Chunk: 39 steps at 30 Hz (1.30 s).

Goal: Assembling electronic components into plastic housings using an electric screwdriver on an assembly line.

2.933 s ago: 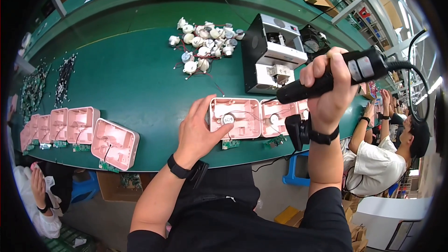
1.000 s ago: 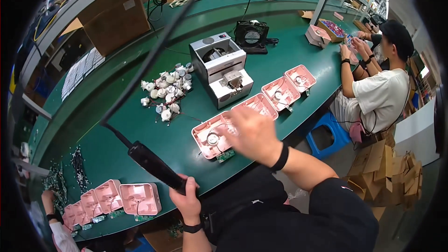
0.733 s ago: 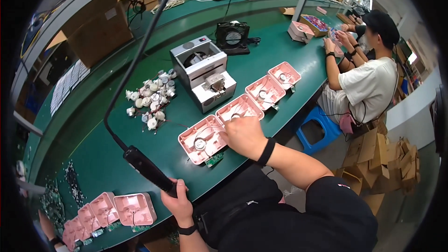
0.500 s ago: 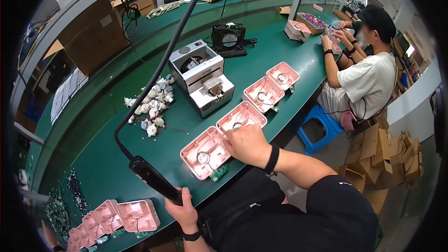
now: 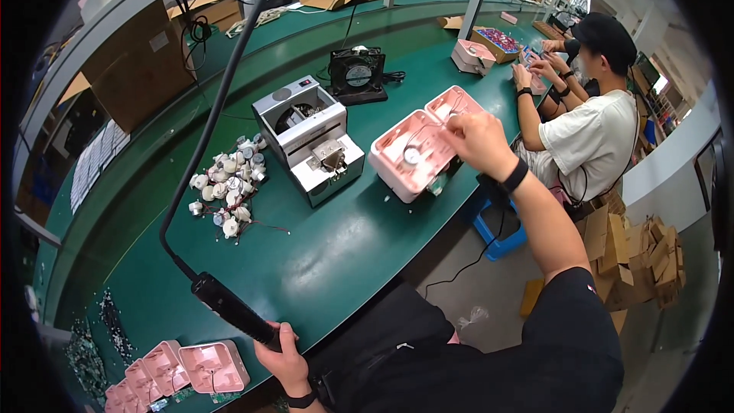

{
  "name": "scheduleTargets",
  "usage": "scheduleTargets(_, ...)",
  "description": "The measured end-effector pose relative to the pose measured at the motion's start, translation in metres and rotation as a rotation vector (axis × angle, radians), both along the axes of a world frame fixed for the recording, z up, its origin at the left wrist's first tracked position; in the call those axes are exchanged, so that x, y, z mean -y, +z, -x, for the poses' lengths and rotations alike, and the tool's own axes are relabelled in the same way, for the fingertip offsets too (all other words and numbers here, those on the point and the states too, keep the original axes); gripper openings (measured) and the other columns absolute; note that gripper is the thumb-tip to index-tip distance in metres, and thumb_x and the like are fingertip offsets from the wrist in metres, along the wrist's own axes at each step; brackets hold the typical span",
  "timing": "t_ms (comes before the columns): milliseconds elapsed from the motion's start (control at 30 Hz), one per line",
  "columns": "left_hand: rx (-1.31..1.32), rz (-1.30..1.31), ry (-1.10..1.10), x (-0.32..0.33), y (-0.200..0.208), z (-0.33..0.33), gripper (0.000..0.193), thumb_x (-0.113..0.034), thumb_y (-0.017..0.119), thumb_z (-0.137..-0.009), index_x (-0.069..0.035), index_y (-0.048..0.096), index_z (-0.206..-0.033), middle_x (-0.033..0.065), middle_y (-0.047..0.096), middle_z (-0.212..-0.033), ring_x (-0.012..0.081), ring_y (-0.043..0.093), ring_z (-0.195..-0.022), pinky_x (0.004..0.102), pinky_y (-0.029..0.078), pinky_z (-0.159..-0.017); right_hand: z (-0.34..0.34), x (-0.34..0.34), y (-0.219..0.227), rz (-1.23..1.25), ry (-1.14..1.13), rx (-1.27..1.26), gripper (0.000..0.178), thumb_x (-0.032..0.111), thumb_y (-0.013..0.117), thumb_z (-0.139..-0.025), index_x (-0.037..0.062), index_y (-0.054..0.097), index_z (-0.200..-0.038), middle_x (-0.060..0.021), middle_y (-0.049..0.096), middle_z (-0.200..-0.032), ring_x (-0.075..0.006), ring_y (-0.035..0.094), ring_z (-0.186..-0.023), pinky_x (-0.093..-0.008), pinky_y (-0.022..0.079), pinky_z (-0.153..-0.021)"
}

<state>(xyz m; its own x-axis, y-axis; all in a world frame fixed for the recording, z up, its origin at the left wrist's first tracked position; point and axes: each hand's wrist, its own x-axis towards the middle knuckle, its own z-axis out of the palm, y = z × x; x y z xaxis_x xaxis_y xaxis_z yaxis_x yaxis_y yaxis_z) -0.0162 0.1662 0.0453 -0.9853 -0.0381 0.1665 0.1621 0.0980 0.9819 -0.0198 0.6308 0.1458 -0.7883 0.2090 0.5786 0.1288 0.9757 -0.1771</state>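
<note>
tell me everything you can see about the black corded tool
The tool has a black, roughly cylindrical body, seemingly plastic, with a black cord leaving its upper-left end and running up past the picture's top. It slants down toward the right, its lower end in the left hand, which hides the tip. Behind it lies the green tabletop; whether they touch is unclear.

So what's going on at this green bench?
A person's left hand holds a black corded tool. Their right hand is at the rim of a pink case with a round part inside. More pink cases sit at lower left. A heap of white parts lies beside a boxy machine; a co-worker sits further right.
</note>
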Motion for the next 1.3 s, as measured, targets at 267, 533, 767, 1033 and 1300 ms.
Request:
scheduleTargets(267,0.008,-0.004,0.001,0.000,-0.003,-0.005,0.017,-0.012,0.064,-0.095,-0.001,0.052,-0.098,0.0034,0.053,-0.078,0.0106,0.052,-0.064,0.0251,0.043,-0.058,0.013,-0.038,-0.046,0.061,-0.112,0.163,0.024,0.031,0.070,-0.085,0.0081,0.072,-0.078,-0.0132,0.069,-0.072,-0.0331,0.068,-0.071,-0.0466,0.054,-0.066)
scheduleTargets(533,0.019,0.050,0.018,0.002,-0.002,-0.010,0.017,-0.013,0.064,-0.095,0.000,0.053,-0.098,0.0032,0.054,-0.075,0.0105,0.051,-0.063,0.0249,0.042,-0.058,-0.014,0.026,-0.018,0.079,-0.275,-0.185,0.016,0.023,0.073,-0.084,0.0068,0.073,-0.084,-0.0127,0.068,-0.070,-0.0321,0.068,-0.066,-0.0399,0.054,-0.060)
scheduleTargets(767,0.019,0.081,-0.004,-0.001,-0.002,-0.012,0.016,-0.013,0.064,-0.095,0.000,0.053,-0.098,0.0029,0.053,-0.074,0.0105,0.051,-0.063,0.0251,0.042,-0.058,-0.031,0.160,-0.085,0.248,0.333,-0.039,0.058,0.018,0.076,-0.082,0.0026,0.053,-0.133,-0.0167,0.065,-0.119,-0.0311,0.066,-0.097,-0.0393,0.055,-0.079)
scheduleTargets(1033,0.035,0.136,-0.014,0.001,-0.007,-0.017,0.016,-0.013,0.064,-0.095,0.000,0.054,-0.096,0.0034,0.054,-0.074,0.0110,0.052,-0.063,0.0254,0.043,-0.057,-0.026,0.126,-0.099,0.066,0.081,0.052,0.071,0.024,0.074,-0.082,-0.0013,0.043,-0.141,-0.0177,0.055,-0.134,-0.0311,0.060,-0.111,-0.0404,0.047,-0.092)
scheduleTargets(1300,0.017,0.208,0.011,-0.001,-0.007,-0.017,0.015,-0.011,0.064,-0.094,0.001,0.054,-0.094,0.0038,0.053,-0.075,0.0112,0.051,-0.062,0.0259,0.043,-0.057,-0.021,0.029,-0.101,-0.011,0.079,0.113,0.066,0.026,0.073,-0.084,0.0013,0.046,-0.138,-0.0173,0.056,-0.132,-0.0314,0.061,-0.109,-0.0395,0.046,-0.089)
